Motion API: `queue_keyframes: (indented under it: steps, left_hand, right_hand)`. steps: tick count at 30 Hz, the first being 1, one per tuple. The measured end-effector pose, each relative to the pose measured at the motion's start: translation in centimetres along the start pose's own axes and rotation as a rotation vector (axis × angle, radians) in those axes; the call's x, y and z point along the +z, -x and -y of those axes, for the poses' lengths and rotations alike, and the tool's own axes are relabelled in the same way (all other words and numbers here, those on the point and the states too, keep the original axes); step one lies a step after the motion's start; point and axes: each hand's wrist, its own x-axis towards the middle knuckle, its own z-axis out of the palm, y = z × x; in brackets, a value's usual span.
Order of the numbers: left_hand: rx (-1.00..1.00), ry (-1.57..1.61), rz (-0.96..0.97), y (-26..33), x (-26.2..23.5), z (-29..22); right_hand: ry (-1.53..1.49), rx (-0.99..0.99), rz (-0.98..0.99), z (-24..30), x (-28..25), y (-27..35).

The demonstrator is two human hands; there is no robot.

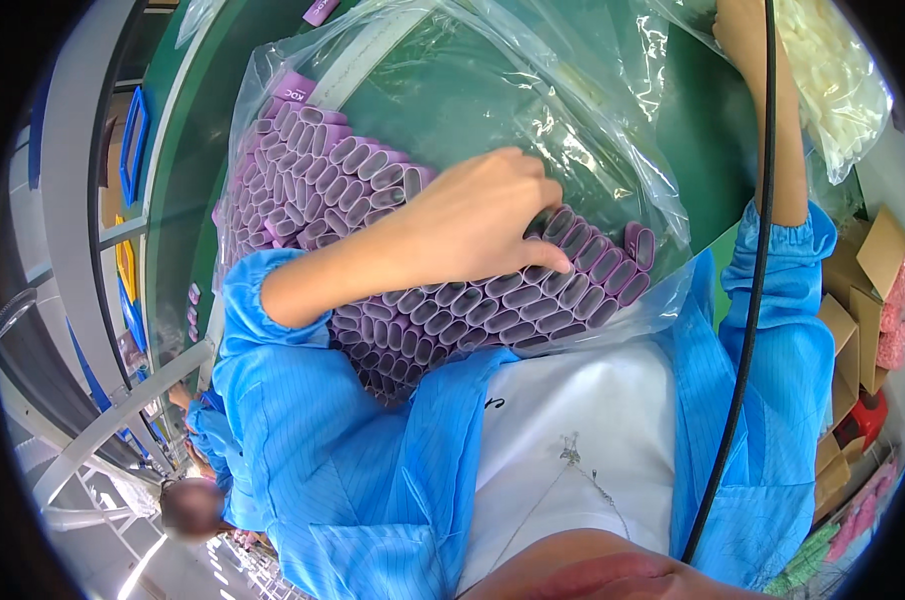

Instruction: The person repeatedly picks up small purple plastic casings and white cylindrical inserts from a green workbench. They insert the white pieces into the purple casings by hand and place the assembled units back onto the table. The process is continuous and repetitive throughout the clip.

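Many purple oval tubes (378, 165), hollow with open ends facing up, stand packed in rows inside a clear plastic bag (613, 130). My left hand (483, 215) reaches across them, palm down. Its fingers are curled and its thumb is bent, with tubes between thumb and index finger at the right end of the rows; the fingertips are partly hidden. One tube (639, 245) sits apart at the right edge of the group. At the top right, my right hand (741, 35) is beside a clear bag of cream-white pieces (823, 80); its fingers are hidden or cut off.
The bag lies on a green table (713, 120). A black cable (748, 330) hangs down in front of my right arm. Cardboard boxes (863, 290) stand at the right. A loose purple tube (320, 11) lies at the far edge. Another person (213, 440) sits at the lower left.
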Motion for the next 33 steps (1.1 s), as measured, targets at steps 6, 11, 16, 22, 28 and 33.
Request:
queue_keyframes:
  steps: [6, 11, 16, 22, 28, 33]
  left_hand:
    - [-0.033, 0.252, -0.202, -0.3, -0.5, 1.3]
    - [-0.107, -0.01, -0.484, -1.6, -2.1, 2.8]
    - [-0.153, 0.351, -0.53, -2.5, -2.0, 3.9]
    - [-0.04, 0.573, -0.673, -2.4, -1.3, 4.6]
    - [0.008, 0.582, -0.755, -2.8, -1.1, 4.4]
    - [0.005, 0.426, -0.687, -2.3, -1.2, 4.3]
  right_hand:
    - [0.051, -0.127, -0.091, 0.7, 0.6, 0.7]
    - [-0.277, -0.428, -0.36, 4.5, -2.3, 1.8]
    - [-1.083, -0.618, -0.144, 11.1, -5.1, 5.5]
    - [-1.055, -0.835, -0.195, 12.2, -4.9, 6.5]
    - [-0.903, -0.816, -0.322, 12.0, -5.2, 6.5]
    - [-0.969, -0.815, -0.342, 12.0, -4.3, 6.7]
